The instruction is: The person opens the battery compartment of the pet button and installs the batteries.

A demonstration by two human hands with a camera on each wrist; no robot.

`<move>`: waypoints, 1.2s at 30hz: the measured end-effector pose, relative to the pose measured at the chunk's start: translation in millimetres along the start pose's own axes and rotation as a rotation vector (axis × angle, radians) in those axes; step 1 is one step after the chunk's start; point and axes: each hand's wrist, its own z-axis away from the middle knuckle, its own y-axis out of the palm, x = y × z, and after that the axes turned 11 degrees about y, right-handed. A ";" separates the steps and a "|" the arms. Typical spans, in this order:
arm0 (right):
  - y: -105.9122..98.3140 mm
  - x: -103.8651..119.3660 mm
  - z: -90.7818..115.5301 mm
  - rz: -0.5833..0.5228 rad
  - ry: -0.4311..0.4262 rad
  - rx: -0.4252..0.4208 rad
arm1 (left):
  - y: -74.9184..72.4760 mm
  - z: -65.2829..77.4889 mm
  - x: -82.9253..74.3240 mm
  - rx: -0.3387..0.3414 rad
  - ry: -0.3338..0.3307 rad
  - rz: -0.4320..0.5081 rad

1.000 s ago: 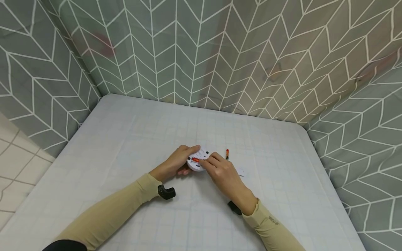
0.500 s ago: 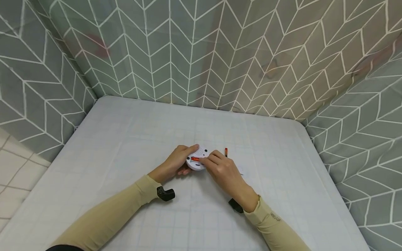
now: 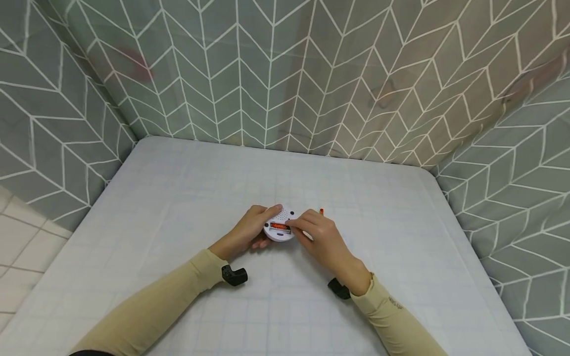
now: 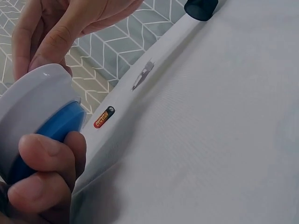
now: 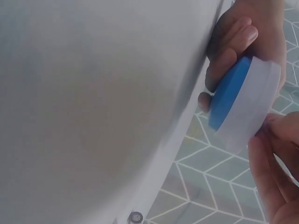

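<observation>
My left hand (image 3: 249, 228) grips a round white device (image 3: 281, 217) with a blue base (image 5: 230, 95), thumb on its perforated back and fingers curled round the blue side. An orange-red battery (image 3: 278, 226) lies in the slot on that back. At the battery's right end, my right hand (image 3: 324, 238) has its thumb and fingertips drawn together in a pinch. Both wrist views show the device held above the white table, side on, so the slot is hidden there.
A second orange-and-black battery (image 4: 103, 117) lies on the white table (image 3: 213, 183), partly behind the right hand in the head view. Near it is a small grey-and-clear pointed piece (image 4: 143, 74). Patterned grey curtains (image 3: 249, 74) enclose the table's far side and both ends.
My right fingers have shifted slightly right and up along the slot, so more of the battery inside shows. The left hand keeps its grip on the device.
</observation>
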 end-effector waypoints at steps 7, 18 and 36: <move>-7.6 -8.4 0.5 -0.047 0.054 -0.005 | 0.9 -1.5 0.2 0.015 0.001 0.023; -17.1 -26.8 -3.1 -0.003 0.147 -0.021 | -0.4 -1.5 -1.5 0.013 -0.012 0.027; -33.6 -55.6 -2.7 0.152 0.343 -0.065 | -1.3 -1.0 1.4 0.011 -0.017 0.011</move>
